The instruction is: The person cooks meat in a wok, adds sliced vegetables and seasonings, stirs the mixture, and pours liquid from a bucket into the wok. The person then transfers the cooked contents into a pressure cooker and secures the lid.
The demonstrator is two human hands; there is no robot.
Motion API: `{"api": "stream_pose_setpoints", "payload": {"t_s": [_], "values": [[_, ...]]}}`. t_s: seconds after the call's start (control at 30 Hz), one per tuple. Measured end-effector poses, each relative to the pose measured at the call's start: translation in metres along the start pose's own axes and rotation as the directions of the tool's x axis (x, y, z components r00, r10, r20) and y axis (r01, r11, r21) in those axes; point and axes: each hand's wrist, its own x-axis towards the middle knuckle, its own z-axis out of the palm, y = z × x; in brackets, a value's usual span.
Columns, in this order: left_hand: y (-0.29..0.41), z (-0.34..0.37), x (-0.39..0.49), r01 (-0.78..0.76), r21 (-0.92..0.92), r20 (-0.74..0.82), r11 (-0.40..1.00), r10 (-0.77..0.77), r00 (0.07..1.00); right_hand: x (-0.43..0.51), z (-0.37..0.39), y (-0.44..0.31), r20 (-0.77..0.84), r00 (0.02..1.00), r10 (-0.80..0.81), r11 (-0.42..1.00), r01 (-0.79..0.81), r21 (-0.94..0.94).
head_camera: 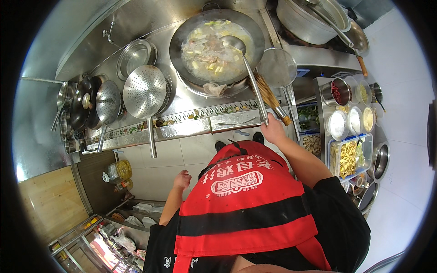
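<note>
A large wok (174, 51) on the stove holds pale broth (196, 70) with scallion pieces and what looks like meat. My right hand (274, 129) grips the end of a long-handled metal ladle (254, 80), whose bowl rests in the broth at the wok's right side. A folded cloth (215, 89) lies at the wok's near rim. Beside the ladle handle lie a bamboo wok brush (268, 94) and a round fine-mesh strainer (278, 67). My left hand (182, 180) hangs at my left side, away from the stove, its fingers loosely curled; whether it holds something small is not clear.
Perforated strainers (144, 91) and dark woks (82, 102) stand left. A drain channel (177, 117) with food scraps runs along the stove's front. A large pot (312, 25) is at back right. Seasoning bowls (338, 124) and a plastic box of yellow pieces (350, 157) stand right. Oil jugs (117, 170) are lower left.
</note>
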Motion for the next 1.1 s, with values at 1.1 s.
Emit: {"api": "stream_pose_setpoints", "payload": {"t_s": [1.1], "values": [[-0.028,0.007,0.064,-0.064,-0.021,0.222,0.998,0.067,0.973,-0.035,-0.057,-0.083,-0.003,1.000,0.000,0.865,0.001,0.502]]}}
